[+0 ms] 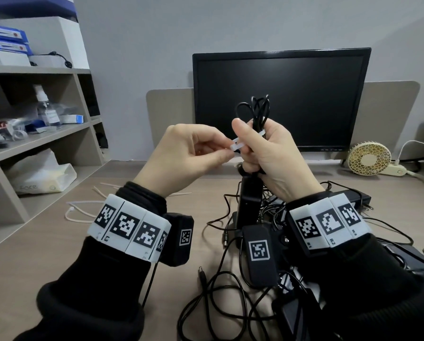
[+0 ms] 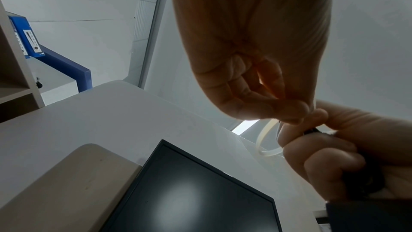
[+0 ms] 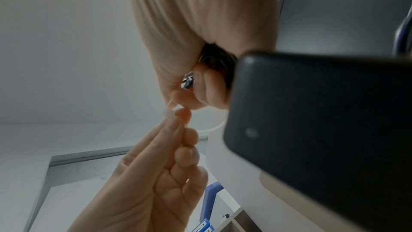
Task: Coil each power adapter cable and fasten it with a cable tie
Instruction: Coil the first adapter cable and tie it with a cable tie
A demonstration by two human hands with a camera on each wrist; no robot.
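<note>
Right grip (image 1: 267,153) clutches coiled cable (image 1: 255,112) (tie (image 1: 239,145) pinched left).

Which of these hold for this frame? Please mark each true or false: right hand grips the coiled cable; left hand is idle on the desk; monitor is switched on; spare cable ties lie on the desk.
1. The right hand grips the coiled cable. True.
2. The left hand rests idle on the desk. False: it pinches the cable tie.
3. The monitor shows a picture. False: its screen is dark.
4. Spare cable ties lie on the desk. True.
</note>
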